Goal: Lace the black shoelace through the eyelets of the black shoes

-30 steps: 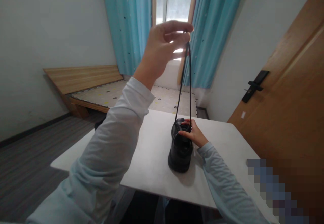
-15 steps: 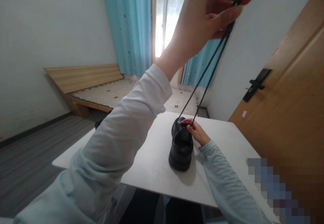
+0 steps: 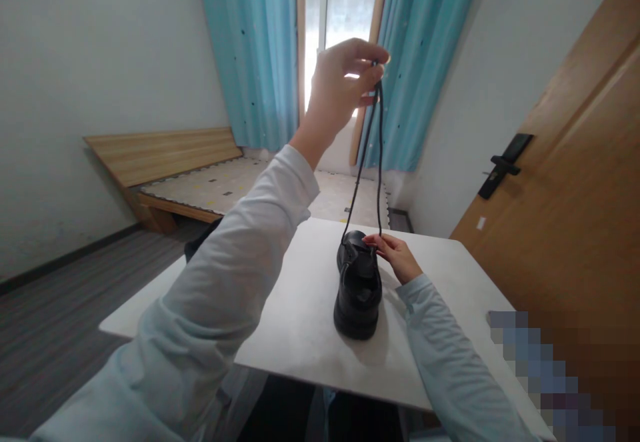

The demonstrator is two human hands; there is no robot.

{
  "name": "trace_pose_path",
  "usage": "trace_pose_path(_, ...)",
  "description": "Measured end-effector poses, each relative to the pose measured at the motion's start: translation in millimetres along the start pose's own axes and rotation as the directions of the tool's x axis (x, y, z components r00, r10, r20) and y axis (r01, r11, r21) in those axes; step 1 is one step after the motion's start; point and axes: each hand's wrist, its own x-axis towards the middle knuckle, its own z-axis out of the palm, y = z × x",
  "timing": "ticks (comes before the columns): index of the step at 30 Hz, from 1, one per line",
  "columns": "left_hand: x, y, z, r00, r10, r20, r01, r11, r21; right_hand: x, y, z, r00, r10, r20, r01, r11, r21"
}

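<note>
- the left hand (image 3: 340,89) is raised high, fingers pinched shut on the two ends of a black lace (image 3: 371,155), thumb and forefinger meeting at the very top of it.
- from those fingertips the lace hangs down in two nearly straight strands, spreading slightly as it drops to the shoe (image 3: 358,283) below.
- the right hand (image 3: 397,257) rests on the shoe's far right side, fingers lightly curled and lying against the upper near where the lace enters; it is not clear whether they grip anything or only press.
- the shoe is black, standing upright on its sole, heel toward the camera, directly under the left fingers and just left of the right fingers.
- it stands on a white table (image 3: 300,322), a plain matte top with rounded corners, near the middle and toward the far edge.
- both arms wear pale blue sleeves.
- beyond the fingers, a window (image 3: 334,2) lets in bright light, with turquoise curtains (image 3: 255,49) on either side.
- to the left of the left hand, low down, a wooden bed frame (image 3: 165,162) stands against a white wall, its slats covered by a patterned mat.
- to the right of the right hand is a wooden door (image 3: 570,215) with a black handle (image 3: 504,165).
- the floor (image 3: 60,322) is dark grey boards.
</note>
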Motion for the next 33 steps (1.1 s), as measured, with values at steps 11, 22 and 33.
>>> trace_pose_path(11,-31,-37,-12.0,0.990,-0.129,-0.054,0.139,0.866,0.481,5,7,1,0.996,0.054,-0.071,-0.046,0.993,0.107)
trace_pose_path(22,-105,-101,-57.5,0.945,-0.294,-0.139,0.295,0.594,0.748,8,5,2,0.996,-0.083,-0.044,0.079,0.992,-0.094)
trace_pose_path(33,-158,-149,-72.7,0.772,-0.619,-0.141,0.452,0.380,0.807,-5,-5,17,0.944,-0.307,0.119,0.328,0.851,-0.411)
